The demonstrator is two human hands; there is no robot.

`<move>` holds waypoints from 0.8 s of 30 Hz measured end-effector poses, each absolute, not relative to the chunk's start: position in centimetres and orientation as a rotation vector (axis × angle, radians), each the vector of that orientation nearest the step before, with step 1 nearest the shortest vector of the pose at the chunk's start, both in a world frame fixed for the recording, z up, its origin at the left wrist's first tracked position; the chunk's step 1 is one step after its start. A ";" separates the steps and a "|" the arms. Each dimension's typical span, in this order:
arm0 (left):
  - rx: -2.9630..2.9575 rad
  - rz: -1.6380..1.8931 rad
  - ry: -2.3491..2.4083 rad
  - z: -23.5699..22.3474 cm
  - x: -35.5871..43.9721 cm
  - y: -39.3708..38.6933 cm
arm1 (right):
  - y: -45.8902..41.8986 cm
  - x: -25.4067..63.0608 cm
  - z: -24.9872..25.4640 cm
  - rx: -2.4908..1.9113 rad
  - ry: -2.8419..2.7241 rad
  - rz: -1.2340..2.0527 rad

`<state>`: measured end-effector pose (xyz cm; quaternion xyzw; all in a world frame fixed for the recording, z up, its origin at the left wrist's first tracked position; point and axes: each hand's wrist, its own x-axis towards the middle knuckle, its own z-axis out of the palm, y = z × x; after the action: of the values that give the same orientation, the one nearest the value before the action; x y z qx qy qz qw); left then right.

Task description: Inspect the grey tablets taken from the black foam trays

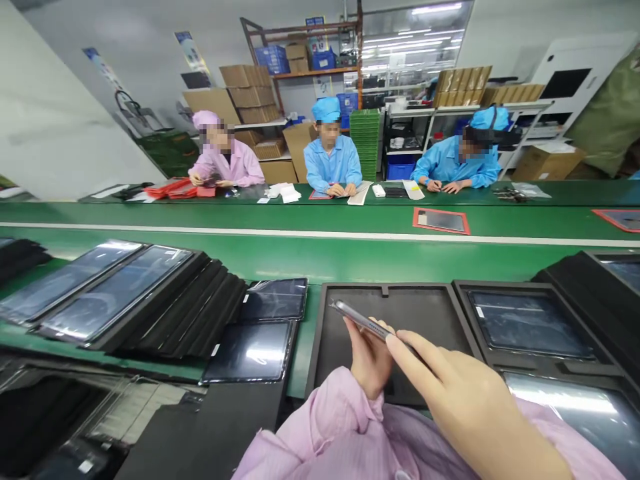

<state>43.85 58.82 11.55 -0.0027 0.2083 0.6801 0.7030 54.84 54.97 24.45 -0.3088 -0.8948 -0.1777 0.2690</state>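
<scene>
A thin grey tablet is held up nearly edge-on, so its narrow side with small speaker holes faces me. My left hand is closed around it from below and behind. On the near end, the fingers of my right hand press against the tablet's edge. Below both hands lies a black foam tray with a wide recess. To its right, another foam tray holds a dark tablet screen. A glossy screen lies nearer to me, partly behind my right arm.
Left of me, screens lie beside leaning black foam trays topped with more screens. Beyond runs a green conveyor belt carrying a red-edged panel. Several co-workers sit opposite, including a person in blue.
</scene>
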 end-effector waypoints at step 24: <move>0.109 1.525 0.487 11.0 44.1 58.6 | 53.8 55.3 24.4 -0.754 -2.579 -0.481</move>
<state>44.07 58.63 10.97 0.0488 0.2183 0.6831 0.6952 55.28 53.76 24.37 -0.2704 -0.9248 -0.1726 0.2043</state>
